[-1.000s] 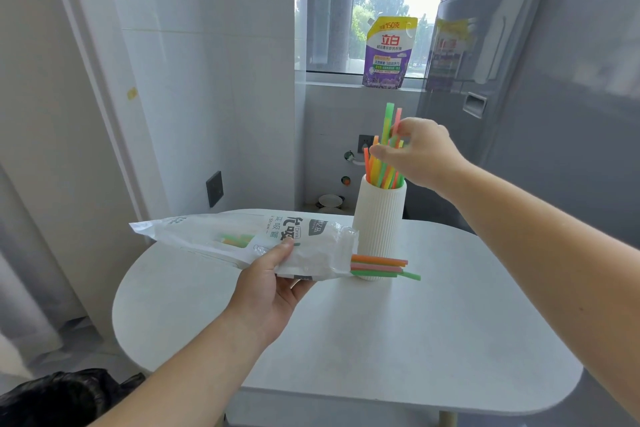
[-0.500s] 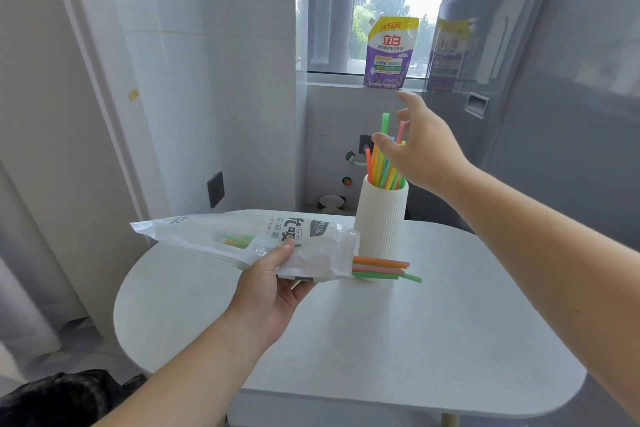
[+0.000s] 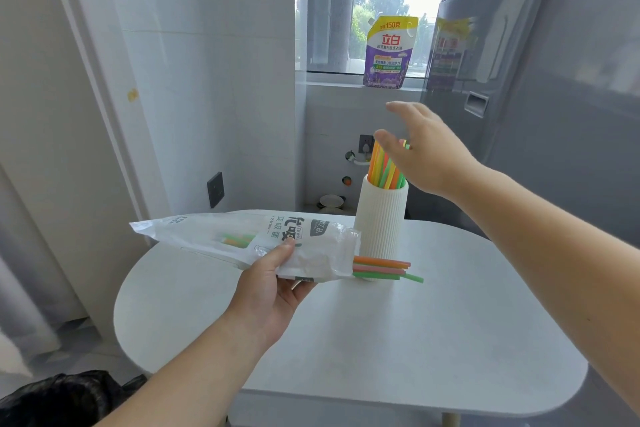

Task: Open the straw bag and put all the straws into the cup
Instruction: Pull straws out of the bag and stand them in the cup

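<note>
A white ribbed cup (image 3: 381,218) stands upright on the table and holds several orange, yellow and green straws (image 3: 382,168). My right hand (image 3: 422,152) hovers just above and to the right of those straws, fingers spread, holding nothing. My left hand (image 3: 273,291) grips the white plastic straw bag (image 3: 242,239) level above the table. The bag's open end points at the cup. A few orange, pink and green straws (image 3: 384,269) stick out of that end, in front of the cup's base.
The white oval table (image 3: 398,350) fills the lower middle. A grey appliance (image 3: 540,80) stands close at the right. A purple detergent pouch (image 3: 389,52) sits on the windowsill. A black bag (image 3: 52,399) lies on the floor at lower left.
My right hand let go of the straws it was pushing into the cup and opened, lifting slightly. The tall green straw has dropped down into the cup. The bag has stayed put.
</note>
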`<state>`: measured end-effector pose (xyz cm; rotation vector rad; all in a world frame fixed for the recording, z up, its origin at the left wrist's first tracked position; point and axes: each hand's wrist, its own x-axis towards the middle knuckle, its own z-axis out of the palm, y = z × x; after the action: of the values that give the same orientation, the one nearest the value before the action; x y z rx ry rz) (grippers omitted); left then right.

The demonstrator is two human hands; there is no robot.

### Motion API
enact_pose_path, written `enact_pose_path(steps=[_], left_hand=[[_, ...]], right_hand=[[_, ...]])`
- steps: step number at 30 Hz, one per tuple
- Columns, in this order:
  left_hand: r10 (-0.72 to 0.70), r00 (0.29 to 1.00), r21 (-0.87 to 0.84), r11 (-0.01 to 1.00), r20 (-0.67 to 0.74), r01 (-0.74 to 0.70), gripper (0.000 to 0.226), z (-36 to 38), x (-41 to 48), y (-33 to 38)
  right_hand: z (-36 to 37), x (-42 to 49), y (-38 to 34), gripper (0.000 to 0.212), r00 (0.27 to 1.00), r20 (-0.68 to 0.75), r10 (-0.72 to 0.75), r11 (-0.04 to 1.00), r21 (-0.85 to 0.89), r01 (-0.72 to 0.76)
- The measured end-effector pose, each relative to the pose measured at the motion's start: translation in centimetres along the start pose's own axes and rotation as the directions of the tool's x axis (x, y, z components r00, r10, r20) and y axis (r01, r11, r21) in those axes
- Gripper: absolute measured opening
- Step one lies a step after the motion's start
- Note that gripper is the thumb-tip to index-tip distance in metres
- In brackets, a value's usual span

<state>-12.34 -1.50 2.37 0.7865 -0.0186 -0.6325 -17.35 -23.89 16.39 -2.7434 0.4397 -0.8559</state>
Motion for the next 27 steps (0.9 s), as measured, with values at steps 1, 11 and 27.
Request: enact_pose_path(steps=[1,11,27], left_hand=[[0.002,1.0,0.002,1.0,0.003,-0.002,0.035,0.0,0.0,0.0],[0.049,0.999,0.022,0.999,0.004,-0.049,0.037,0.2,0.0,0.2],[0.044,0.998,0.092,0.995,0.046,-0.048,0.039,0.0,-0.2,-0.2]], right_hand=[[-0.2,-0.4,-0.1,0.051,0.996,-0.088,0.01,0.999,0.053,-0.005],[3.2,-12.4,0.3,0.038,0.832,0.358,0.423,0.791,0.302,-0.533],[3.2,-13.8,1.9,0.008,0.823,0.52,0.23,0.638,0.557,-0.531]])
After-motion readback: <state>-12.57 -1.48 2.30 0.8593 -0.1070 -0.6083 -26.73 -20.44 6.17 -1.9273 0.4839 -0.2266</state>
